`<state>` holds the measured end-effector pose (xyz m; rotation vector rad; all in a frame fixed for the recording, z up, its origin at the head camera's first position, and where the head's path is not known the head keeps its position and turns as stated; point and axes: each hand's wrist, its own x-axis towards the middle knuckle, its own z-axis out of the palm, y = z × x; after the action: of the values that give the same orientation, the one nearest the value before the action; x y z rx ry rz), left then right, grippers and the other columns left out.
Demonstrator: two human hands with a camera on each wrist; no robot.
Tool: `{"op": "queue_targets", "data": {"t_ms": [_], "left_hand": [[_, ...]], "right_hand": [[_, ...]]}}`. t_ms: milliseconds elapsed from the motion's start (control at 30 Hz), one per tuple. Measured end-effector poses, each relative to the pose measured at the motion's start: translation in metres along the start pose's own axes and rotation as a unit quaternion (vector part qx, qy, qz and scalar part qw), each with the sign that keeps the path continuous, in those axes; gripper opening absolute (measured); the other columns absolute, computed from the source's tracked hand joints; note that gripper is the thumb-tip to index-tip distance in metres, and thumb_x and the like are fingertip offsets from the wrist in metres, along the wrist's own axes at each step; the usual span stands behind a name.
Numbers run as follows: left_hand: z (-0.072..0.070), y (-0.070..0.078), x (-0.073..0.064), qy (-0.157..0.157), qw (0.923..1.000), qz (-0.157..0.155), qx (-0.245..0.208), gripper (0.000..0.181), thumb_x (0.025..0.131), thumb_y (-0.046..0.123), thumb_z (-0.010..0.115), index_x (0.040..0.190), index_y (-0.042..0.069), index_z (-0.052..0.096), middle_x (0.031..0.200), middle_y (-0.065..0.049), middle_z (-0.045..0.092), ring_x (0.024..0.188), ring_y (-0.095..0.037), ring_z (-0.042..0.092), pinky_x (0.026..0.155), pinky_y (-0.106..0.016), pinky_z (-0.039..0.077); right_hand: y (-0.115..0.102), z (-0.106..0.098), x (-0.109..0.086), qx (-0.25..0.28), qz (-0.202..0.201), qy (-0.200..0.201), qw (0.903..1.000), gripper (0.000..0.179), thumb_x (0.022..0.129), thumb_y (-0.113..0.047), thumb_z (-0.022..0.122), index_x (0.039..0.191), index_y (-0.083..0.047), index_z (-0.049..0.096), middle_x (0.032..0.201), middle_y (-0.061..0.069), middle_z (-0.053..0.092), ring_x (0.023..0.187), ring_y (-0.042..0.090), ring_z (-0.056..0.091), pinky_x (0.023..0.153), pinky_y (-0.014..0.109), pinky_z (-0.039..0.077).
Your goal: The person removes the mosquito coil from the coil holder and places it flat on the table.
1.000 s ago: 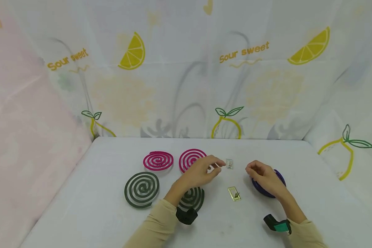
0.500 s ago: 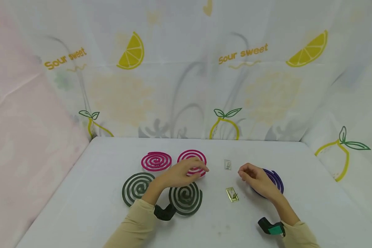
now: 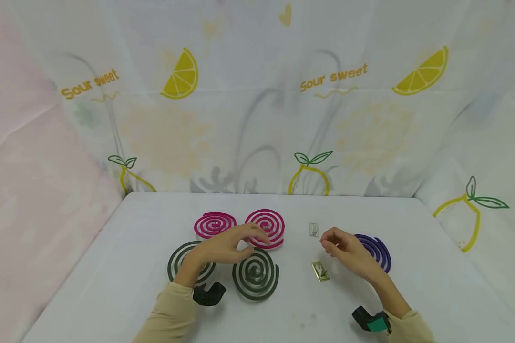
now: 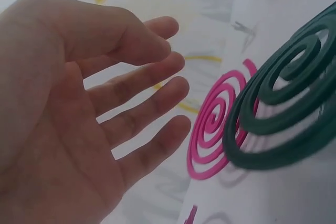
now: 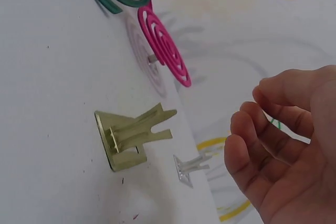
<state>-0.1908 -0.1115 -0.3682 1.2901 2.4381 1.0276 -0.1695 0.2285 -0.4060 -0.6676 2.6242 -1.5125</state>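
My left hand (image 3: 227, 247) hovers over the mosquito coils on the left, holding nothing. Its fingers (image 4: 152, 124) spread loosely with the thumb apart in the left wrist view. Below are a dark green coil (image 3: 254, 271), a pink coil (image 3: 265, 225) and, partly hidden by the hand, another green coil (image 3: 170, 262). My empty right hand (image 3: 347, 252) hangs loosely curled beside a dark blue coil (image 3: 384, 252), overlapping its left side. Close to its fingertips are a gold metal coil stand (image 5: 139, 132) with a raised forked prong and a smaller silver stand (image 5: 191, 167).
A second pink coil (image 3: 216, 224) lies at the back left. A small stand (image 5: 152, 59) shows beneath the right-hand pink coil in the right wrist view. The white table (image 3: 98, 267) ends at a printed cloth backdrop (image 3: 257, 119).
My left hand has drawn back leftward from the silver stand to over the left coils, uncovering the right green and pink coils. My right hand has shifted slightly left, showing more of the blue coil.
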Motion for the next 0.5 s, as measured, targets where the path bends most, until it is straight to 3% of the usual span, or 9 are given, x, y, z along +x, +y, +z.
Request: {"op": "queue_targets", "data": {"t_ms": [133, 333, 500], "left_hand": [[-0.007, -0.005, -0.009, -0.013, 0.9997, -0.017, -0.012, 0.037, 0.089, 0.006, 0.057, 0.125, 0.015, 0.057, 0.123, 0.0, 0.056, 0.113, -0.024, 0.054, 0.088, -0.031, 0.051], [-0.012, -0.013, -0.017, -0.034, 0.9984, -0.041, -0.018, 0.036, 0.088, 0.009, 0.06, 0.123, 0.019, 0.058, 0.119, -0.003, 0.058, 0.103, -0.021, 0.056, 0.08, -0.025, 0.052], [-0.014, -0.017, -0.021, -0.052, 0.9962, -0.065, -0.026, 0.033, 0.087, 0.009, 0.062, 0.118, 0.019, 0.06, 0.116, -0.003, 0.057, 0.097, -0.017, 0.057, 0.076, -0.025, 0.052]], "right_hand": [[-0.009, 0.006, 0.001, 0.001, -0.012, -0.022, 0.9997, 0.018, 0.096, -0.018, 0.055, 0.104, -0.002, 0.057, 0.088, 0.009, 0.058, 0.077, 0.021, 0.057, 0.066, 0.024, 0.05], [-0.016, 0.02, 0.003, -0.017, -0.025, -0.038, 0.9988, 0.017, 0.095, -0.019, 0.057, 0.104, -0.004, 0.057, 0.098, 0.014, 0.061, 0.085, 0.007, 0.058, 0.073, 0.022, 0.05], [-0.022, 0.035, 0.002, -0.02, -0.04, -0.053, 0.9976, 0.018, 0.094, -0.018, 0.058, 0.106, -0.005, 0.055, 0.1, 0.013, 0.061, 0.087, 0.007, 0.058, 0.075, 0.022, 0.05]]}}
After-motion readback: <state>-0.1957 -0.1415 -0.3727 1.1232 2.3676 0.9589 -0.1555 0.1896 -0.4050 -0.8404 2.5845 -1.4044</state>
